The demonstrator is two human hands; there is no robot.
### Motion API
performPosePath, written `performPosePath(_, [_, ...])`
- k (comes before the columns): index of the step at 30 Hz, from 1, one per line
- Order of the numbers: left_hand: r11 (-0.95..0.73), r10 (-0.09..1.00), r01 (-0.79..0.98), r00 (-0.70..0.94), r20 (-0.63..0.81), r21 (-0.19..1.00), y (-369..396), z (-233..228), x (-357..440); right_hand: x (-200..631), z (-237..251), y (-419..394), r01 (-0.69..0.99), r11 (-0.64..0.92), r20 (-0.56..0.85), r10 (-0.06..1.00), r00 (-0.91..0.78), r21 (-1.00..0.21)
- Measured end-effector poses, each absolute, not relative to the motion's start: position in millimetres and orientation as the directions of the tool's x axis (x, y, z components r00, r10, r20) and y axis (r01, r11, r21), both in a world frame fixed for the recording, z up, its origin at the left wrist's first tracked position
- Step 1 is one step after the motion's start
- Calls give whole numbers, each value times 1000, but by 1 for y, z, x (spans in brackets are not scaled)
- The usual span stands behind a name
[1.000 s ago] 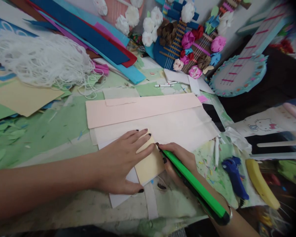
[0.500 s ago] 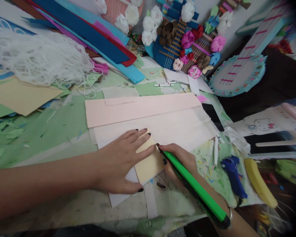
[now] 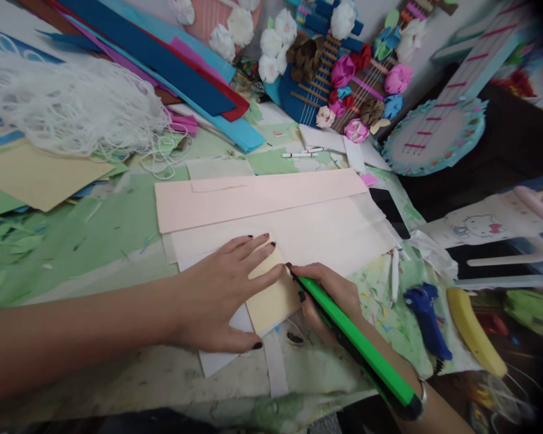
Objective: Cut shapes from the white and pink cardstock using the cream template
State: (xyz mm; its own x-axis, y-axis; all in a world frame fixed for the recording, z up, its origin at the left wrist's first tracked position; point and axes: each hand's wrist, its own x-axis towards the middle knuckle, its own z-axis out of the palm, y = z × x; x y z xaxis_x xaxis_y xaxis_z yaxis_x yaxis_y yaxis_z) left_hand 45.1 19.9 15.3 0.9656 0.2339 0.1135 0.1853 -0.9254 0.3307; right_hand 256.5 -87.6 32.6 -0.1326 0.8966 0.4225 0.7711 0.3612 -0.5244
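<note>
Meanwhile: knife at the card edge

Our left hand (image 3: 224, 295) lay spread flat, pressing a small yellow card (image 3: 271, 295) onto the pale paper sheets (image 3: 298, 229) near the table's front edge. Our right hand (image 3: 330, 295) was wrapped around a green craft knife (image 3: 357, 343), its tip touching the card's right edge, just beside the left fingertips (image 3: 276, 272). We judged a slip could nick them or shift the card. The blade tip was too small to make out.

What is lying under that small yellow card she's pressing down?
The small yellow card lies on a white paper sheet; the left hand hides the rest beneath. The right hand holds a green cutter.
</note>
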Motion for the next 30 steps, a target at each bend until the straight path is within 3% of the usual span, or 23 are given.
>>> performPosePath(30, [-912,251,187,959,135,366,17,16,44,259,31,-96,759,356,409,903,-131,-545])
